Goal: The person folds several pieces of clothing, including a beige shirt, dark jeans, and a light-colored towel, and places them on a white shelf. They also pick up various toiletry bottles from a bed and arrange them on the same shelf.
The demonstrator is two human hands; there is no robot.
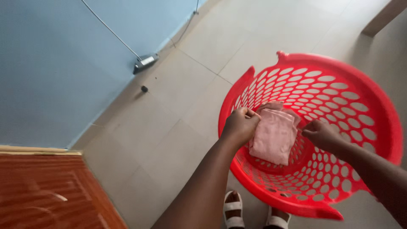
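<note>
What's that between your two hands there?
A folded pink cloth, pinched by the left hand and right hand over the red basket, in the head view.

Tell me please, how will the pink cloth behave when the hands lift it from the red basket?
The pink cloth is probably floppy: it hangs in soft folds between the left hand and right hand. It looks thin, so likely light. It should not slip easily from pinching fingers.

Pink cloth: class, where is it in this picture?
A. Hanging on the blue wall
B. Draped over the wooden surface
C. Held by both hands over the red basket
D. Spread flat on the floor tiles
C. The left hand and right hand each grip an upper corner of the folded pink cloth, which hangs inside the rim of the red basket.
</note>
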